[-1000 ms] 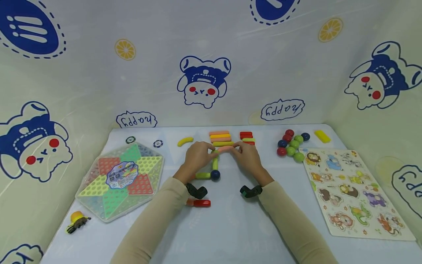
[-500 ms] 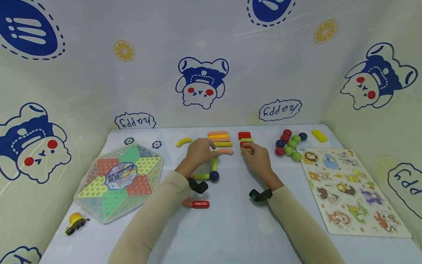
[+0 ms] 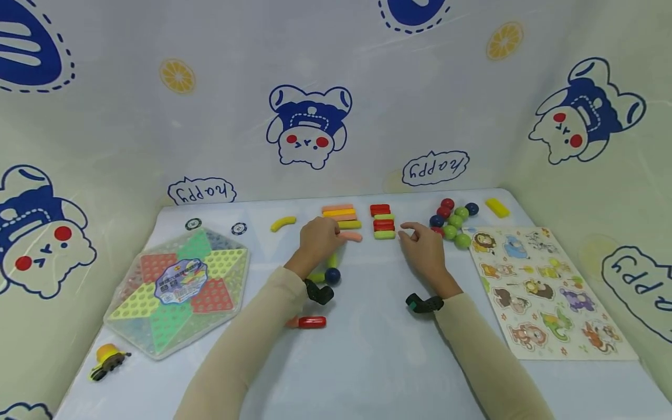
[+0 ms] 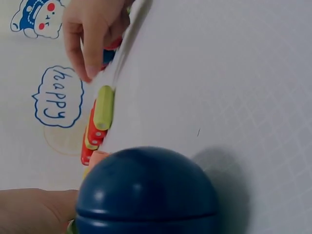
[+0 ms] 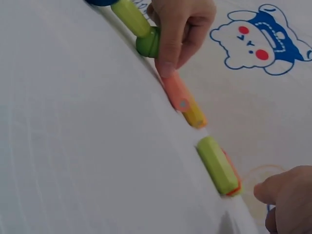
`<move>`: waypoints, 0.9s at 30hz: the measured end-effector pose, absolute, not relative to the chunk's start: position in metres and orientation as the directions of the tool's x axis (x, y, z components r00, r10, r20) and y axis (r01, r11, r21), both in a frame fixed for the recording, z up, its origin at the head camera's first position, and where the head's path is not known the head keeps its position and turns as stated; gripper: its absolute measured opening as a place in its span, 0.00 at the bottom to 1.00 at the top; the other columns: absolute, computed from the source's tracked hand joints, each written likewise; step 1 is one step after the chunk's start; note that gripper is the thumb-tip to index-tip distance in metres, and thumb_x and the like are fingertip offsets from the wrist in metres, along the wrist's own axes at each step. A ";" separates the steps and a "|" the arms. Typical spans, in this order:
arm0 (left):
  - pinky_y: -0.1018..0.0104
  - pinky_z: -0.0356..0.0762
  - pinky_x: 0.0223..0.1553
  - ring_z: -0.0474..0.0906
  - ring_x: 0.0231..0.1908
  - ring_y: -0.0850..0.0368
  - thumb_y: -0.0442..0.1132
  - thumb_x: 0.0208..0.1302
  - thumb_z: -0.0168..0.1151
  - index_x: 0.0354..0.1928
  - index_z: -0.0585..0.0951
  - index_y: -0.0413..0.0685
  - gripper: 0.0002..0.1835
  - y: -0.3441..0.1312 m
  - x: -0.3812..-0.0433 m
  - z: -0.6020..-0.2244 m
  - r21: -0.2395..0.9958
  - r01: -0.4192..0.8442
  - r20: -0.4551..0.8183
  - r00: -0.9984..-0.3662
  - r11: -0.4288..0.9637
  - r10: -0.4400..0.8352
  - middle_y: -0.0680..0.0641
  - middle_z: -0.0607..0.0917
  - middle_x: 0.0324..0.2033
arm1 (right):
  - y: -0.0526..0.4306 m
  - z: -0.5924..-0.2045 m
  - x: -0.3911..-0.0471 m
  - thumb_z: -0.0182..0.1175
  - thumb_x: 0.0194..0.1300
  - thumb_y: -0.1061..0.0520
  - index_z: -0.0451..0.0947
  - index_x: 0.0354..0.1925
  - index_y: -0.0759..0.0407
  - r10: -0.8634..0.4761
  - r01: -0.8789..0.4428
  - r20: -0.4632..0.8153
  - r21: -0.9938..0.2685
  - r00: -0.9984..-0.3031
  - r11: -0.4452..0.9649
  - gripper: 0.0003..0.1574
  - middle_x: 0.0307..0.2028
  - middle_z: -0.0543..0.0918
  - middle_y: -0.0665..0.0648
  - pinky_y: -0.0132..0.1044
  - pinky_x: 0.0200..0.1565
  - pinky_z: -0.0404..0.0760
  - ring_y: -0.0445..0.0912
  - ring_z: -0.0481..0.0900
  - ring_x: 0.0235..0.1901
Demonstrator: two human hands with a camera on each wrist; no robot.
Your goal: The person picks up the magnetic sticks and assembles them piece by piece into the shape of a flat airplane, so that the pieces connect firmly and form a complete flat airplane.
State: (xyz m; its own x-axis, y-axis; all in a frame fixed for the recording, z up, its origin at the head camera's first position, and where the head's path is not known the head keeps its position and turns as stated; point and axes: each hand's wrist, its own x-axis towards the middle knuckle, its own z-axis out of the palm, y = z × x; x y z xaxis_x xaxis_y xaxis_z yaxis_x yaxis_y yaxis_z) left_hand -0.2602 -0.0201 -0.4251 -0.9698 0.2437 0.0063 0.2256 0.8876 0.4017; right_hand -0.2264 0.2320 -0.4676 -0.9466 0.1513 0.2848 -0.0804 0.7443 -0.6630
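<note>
My left hand (image 3: 320,242) pinches the joint end of a curved salmon-pink stick (image 3: 350,236). In the right wrist view, the thumb lies on that stick (image 5: 178,92), against a green ball (image 5: 147,43). From this ball a light-green stick (image 5: 131,17) runs to a dark blue ball (image 3: 332,276), partly behind the left wrist in the head view. My right hand (image 3: 424,251) holds nothing, thumb and forefinger apart and loosely bent. It hovers just right of a row of short red sticks and light-green ones (image 3: 384,235).
Longer orange and yellow sticks (image 3: 338,213) lie behind the left hand. Red, blue and green balls (image 3: 455,221) cluster beyond the right hand. An animal puzzle board (image 3: 551,291) lies right, a hexagonal game board (image 3: 178,286) left. A red stick (image 3: 312,322) sits nearer me.
My right hand has let go of the salmon-pink stick, gone to the short-stick row, then moved right, away from it. My left hand stays on the salmon-pink stick.
</note>
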 end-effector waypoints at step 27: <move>0.67 0.65 0.21 0.70 0.17 0.56 0.51 0.60 0.62 0.32 0.82 0.48 0.14 -0.030 -0.260 -0.429 0.466 0.265 0.071 -0.962 0.844 0.263 0.50 0.73 0.14 | 0.267 -0.466 -0.203 0.59 0.63 0.43 0.73 0.58 0.59 0.329 0.121 0.314 -0.535 -0.891 0.836 0.31 0.16 0.73 0.54 0.37 0.19 0.66 0.47 0.70 0.18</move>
